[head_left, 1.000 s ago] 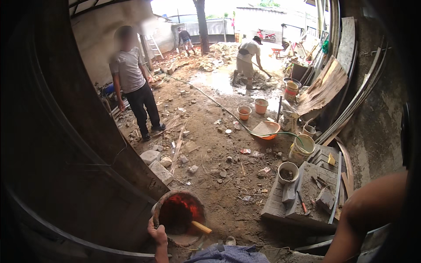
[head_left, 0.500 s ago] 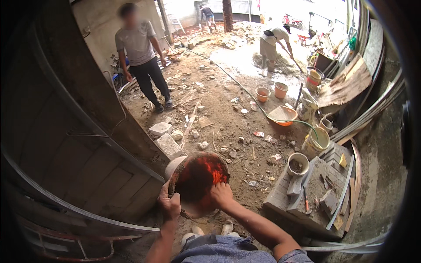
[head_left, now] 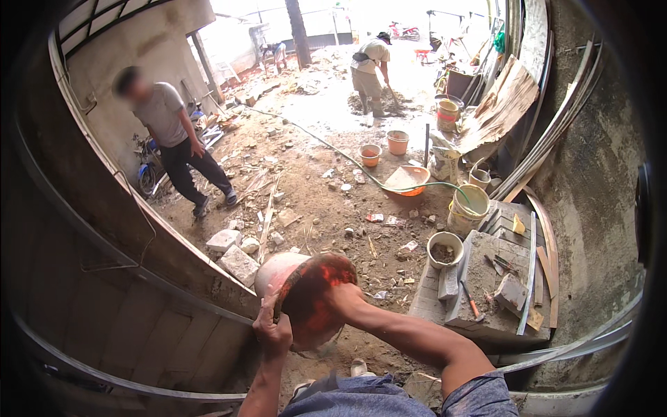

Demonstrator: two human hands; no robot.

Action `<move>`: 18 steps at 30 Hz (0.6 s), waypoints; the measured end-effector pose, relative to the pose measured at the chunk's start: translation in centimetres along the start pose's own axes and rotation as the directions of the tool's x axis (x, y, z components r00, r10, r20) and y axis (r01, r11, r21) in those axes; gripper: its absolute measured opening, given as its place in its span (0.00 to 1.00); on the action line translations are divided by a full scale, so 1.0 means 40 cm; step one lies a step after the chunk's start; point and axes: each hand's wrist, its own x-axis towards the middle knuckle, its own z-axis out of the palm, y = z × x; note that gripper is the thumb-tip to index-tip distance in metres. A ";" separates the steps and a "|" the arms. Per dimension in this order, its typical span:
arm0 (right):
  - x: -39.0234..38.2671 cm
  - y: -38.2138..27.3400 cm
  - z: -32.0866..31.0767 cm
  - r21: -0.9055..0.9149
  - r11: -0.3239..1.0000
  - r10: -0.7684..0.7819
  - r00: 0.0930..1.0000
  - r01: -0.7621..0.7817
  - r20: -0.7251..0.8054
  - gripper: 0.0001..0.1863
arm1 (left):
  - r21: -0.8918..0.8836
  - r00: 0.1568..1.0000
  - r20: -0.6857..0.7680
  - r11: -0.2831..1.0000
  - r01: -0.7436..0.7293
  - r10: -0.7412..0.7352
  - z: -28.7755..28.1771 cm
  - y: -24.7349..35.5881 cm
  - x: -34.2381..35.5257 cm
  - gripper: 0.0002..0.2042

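Observation:
A bucket (head_left: 278,268) with a pale outside, a red-orange inside and a dirt-crusted rim is tipped on its side in front of me, its mouth turned toward me. My left hand (head_left: 273,325) grips the rim at the near left, with the thumb inside and the fingers on the outer wall. Reaching into the mouth from the right, my right hand (head_left: 342,303) is at the inner wall. Its fingers are lost in the dark interior, so whether they hold anything is hidden.
To the right, concrete blocks (head_left: 479,292) carry a hammer (head_left: 472,300), trowels and a mortar pail (head_left: 445,250). A hose (head_left: 333,148) crosses the rubble-strewn ground to a bucket (head_left: 467,210). One person (head_left: 174,132) walks at left; another (head_left: 370,66) shovels farther off.
My right hand has gone deeper into the bucket, and the bucket's mouth has swung rightward. The view has shifted, and the person at left has stepped and leaned.

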 end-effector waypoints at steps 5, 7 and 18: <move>-0.113 0.049 0.056 0.364 0.931 0.023 0.999 -0.039 0.049 0.23 | -0.282 0.994 0.090 0.956 0.083 -0.060 -0.049 0.068 -0.004 0.23; -0.126 0.017 0.080 0.476 0.878 -0.064 0.998 0.051 0.013 0.25 | -0.343 0.984 0.130 0.925 0.163 -0.125 -0.079 0.072 -0.016 0.25; -0.077 -0.150 0.064 -0.005 0.981 -0.151 0.744 0.195 -0.651 0.26 | -0.418 0.929 -0.120 0.867 0.271 -0.349 -0.212 -0.009 -0.032 0.25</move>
